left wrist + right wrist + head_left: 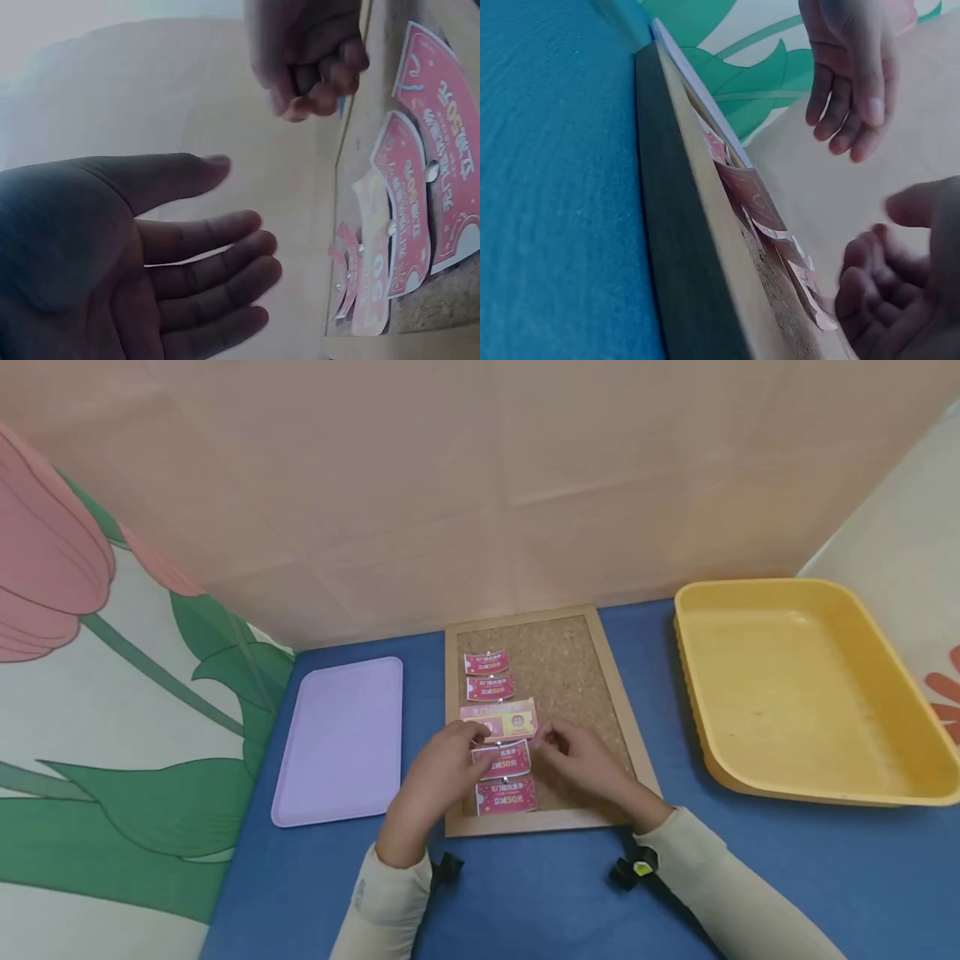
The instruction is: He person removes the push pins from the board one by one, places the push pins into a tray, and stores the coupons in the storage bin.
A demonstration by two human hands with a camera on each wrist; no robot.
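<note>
On the cork board [573,668], several pink paper coupons with Chinese print run in a column, fixed with small pins. One pink-and-yellow coupon [520,723] is in the middle of the column, with a pink coupon [512,758] just below it. My left hand [442,768] hovers over the left edge of these two; in the left wrist view its fingers [214,277] are spread loosely and hold nothing. My right hand [581,760] is at their right side, fingers loosely curled. The right wrist view shows its thumb apart from the fingers, with nothing visible between them.
A lilac tray [341,739] lies left of the board on the blue tablecloth [525,902]. To the right stands a deep yellow tray [795,693]. A beige cloth [450,485] hangs behind. The board has a raised wooden frame [622,693].
</note>
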